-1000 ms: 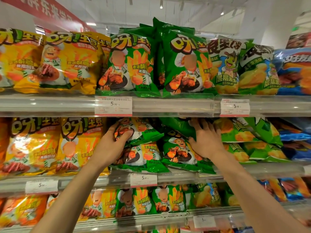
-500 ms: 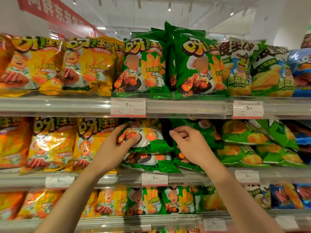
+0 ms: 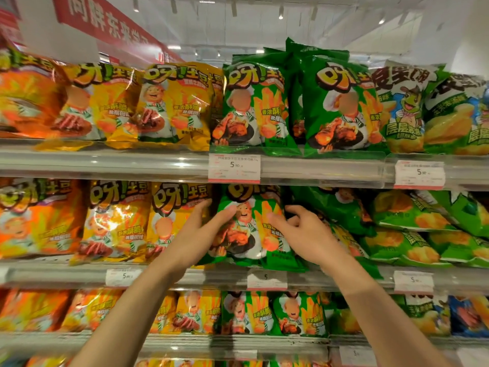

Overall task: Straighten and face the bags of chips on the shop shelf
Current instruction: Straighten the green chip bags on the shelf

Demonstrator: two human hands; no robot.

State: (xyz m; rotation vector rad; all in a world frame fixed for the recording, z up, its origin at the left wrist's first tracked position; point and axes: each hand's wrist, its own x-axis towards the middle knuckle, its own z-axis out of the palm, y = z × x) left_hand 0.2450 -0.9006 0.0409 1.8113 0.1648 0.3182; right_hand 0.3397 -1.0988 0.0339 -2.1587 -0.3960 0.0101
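Now, middle shelf: we had both hands on one green chip bag [image 3: 251, 229], standing upright and face-out at the front lip of the middle shelf [image 3: 66, 274].
Left hand [image 3: 201, 234]: fingers fairly straight, thumb spread across the bag's front, other fingers at its left edge against the yellow bag [image 3: 172, 223]. We judged it a steadying hold, to keep the bag square, not a tight grasp.
Right hand [image 3: 304, 234]: thumb laid on the bag's right front, fingers loosely bent behind the right edge; we could not tell whether they pinched the bag.
Why held so: two hands at opposite edges let us turn the printed face outward and set the bottom seam level.
Right neighbours: more green bags [image 3: 341, 213] lay slumped and tilted behind the right hand, and the lighter green bags [image 3: 407, 221] beyond were lying flat in a stack. We judged these not yet faced.
Left neighbours: yellow and orange bags [image 3: 34, 218] stood upright, touching side by side.
Edges: the shelf above, with its price tag [image 3: 234, 168], sat just over the bag's top, so little headroom for lifting.
Open room: a dark gap showed just right of the held bag, above the slumped ones; we judged that the place to stand the next bag.
Top shelf: green bags there [image 3: 254, 109] stood faced.
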